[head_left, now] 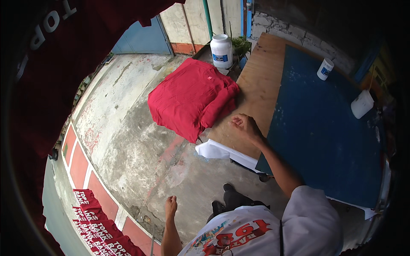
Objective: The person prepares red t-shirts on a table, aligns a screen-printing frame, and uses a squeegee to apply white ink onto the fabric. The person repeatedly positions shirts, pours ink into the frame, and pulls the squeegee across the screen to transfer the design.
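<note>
My right hand (243, 126), fingers loosely curled with nothing visible in them, is over the plywood tabletop (254, 85), just beside a folded pile of red fabric (192, 94) with a small pale tag. My left hand (171, 207) hangs low over the concrete, fingers curled; whatever it holds, if anything, is hidden. A dark blue sheet (316, 136) covers the table's right part, and white sheeting (222, 151) shows along its near edge.
White jars (221, 51) (324, 69) and a white container (361, 104) stand beyond and right. Red printed fabric (64, 85) hangs close at upper left; more printed red pieces (98, 226) are at lower left. A blue metal door (136, 38) and block wall (290, 30) lie behind.
</note>
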The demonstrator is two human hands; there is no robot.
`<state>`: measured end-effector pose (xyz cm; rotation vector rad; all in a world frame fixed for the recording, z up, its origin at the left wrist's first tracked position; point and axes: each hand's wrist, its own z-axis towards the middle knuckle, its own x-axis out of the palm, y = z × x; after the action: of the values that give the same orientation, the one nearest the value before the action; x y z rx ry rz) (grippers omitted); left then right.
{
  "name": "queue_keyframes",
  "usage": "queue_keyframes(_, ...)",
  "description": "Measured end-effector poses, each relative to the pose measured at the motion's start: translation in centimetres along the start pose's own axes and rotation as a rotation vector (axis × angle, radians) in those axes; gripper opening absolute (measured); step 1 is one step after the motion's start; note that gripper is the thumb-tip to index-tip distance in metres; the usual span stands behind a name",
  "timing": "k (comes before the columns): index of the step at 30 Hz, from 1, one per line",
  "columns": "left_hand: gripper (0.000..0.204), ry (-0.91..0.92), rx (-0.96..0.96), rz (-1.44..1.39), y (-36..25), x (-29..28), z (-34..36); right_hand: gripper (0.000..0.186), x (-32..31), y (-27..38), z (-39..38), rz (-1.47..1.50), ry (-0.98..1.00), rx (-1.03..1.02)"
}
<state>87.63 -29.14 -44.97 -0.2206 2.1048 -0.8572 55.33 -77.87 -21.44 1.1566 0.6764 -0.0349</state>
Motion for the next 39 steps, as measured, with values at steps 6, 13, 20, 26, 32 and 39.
queue_keyframes(6, 0.053, 0.225, 0.103, -0.213, -11.0, 4.3, 3.4, 0.041, 3.8, -3.4, 21.1, -0.299, -0.199, -0.122)
queue_keyframes(13, 0.051, 0.237, -0.338, -0.042, -6.1, 4.7, -4.6, 0.018, 9.2, -10.6, 30.6, -0.578, -0.123, 0.046)
queue_keyframes(20, 0.051, 0.358, -0.530, 0.108, -7.9, 2.8, -4.5, 0.016, 9.8, -6.7, 30.5, -0.285, -0.143, -0.177)
queue_keyframes(26, 0.055, 0.242, -0.271, 0.033, -14.6, -3.5, 3.2, 0.072, 10.9, -0.3, 32.9, 0.477, 0.001, 0.346)
queue_keyframes(32, 0.056, -0.398, 0.451, 0.135, -34.4, -13.4, 2.4, 0.091, 12.7, 11.2, 20.2, 0.719, 0.754, 0.041)
queue_keyframes(39, 0.063, 0.455, 0.899, -0.004, -43.7, -14.0, -5.3, 0.020, 9.7, 16.8, -4.0, 0.928, 1.577, -0.017)
